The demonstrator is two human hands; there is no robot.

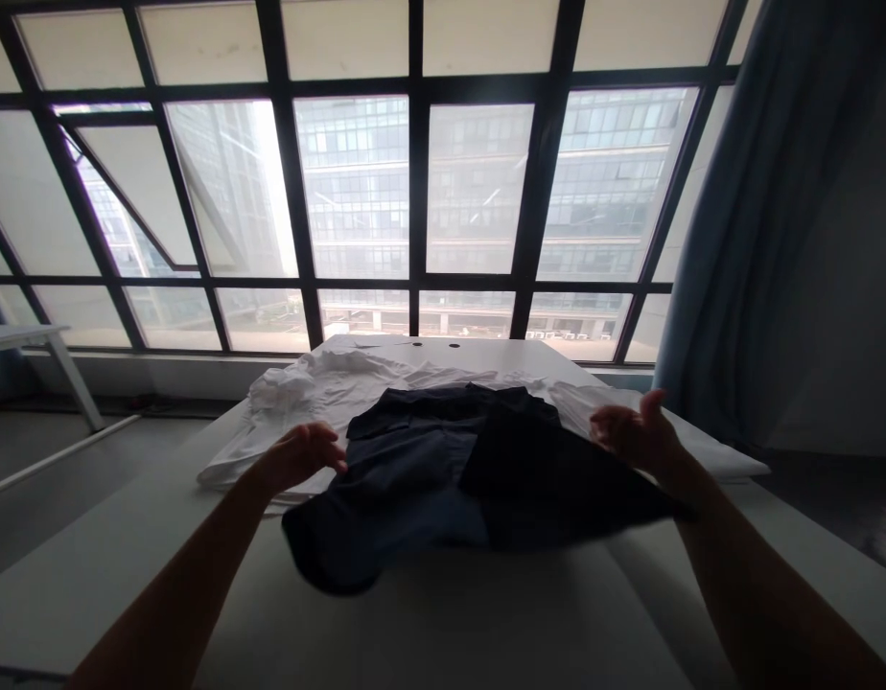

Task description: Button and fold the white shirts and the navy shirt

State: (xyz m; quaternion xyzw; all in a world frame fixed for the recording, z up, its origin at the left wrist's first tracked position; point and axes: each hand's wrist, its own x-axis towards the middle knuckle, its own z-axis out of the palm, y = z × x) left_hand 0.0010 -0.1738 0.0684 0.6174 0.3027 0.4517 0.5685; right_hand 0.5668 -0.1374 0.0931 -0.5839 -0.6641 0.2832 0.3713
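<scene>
The dark blue garment (414,460), rumpled, its near hem blurred, spreads across the table's (112,556) middle, between the left hand (303,455), whose grip I cannot tell, and the right hand (637,436), thumb and fingers parted. White cloth (342,383) lies behind; bare room stretches towards the near edge.

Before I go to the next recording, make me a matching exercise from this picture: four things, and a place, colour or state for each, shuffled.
Things
1. dark garment
2. white cloth
3. curtain
4. window pane, upper left

Place, colour or state
A. tilted open
B. between the left hand and the right hand
C. blue-grey, hanging at the picture's right
D. crumpled on the table, beyond the hands

Pairs: 1-B, 2-D, 3-C, 4-A
</scene>
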